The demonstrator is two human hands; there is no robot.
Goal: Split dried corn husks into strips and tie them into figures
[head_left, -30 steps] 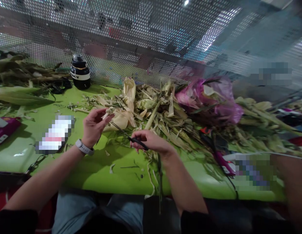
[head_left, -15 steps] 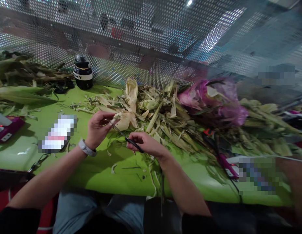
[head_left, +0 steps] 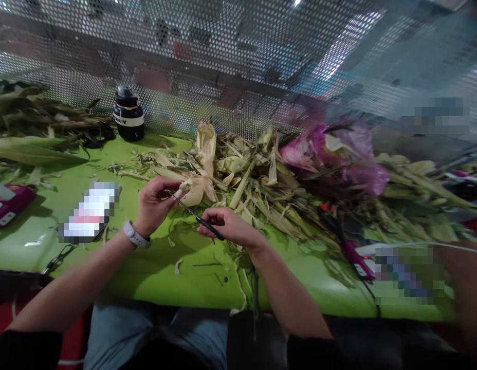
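Perforated grey sheeting (head_left: pixel 207 67), punched with close rows of round holes, spans the upper frame. Below it, a smooth, glossy green tabletop (head_left: pixel 146 277) extends across the frame. Dry, fibrous husks (head_left: pixel 261 198), ribbed and ribbon-like, form a loose heap at centre and right of centre. Crinkled, translucent magenta plastic (head_left: pixel 319 151) lies on the heap's right side. At upper left stands a rounded black bottle (head_left: pixel 129 121) with a pale band.

Left hand (head_left: pixel 157 203), left of centre: fingers curled, thumb and fingertips pinching a small, pale, knobbly piece (head_left: pixel 185 185). Right hand (head_left: pixel 233 226), at centre: fingers closed around a slim, dark, rigid tool (head_left: pixel 211 227). The tool's thin end reaches the pale piece at the left fingertips; exact contact cannot be determined.
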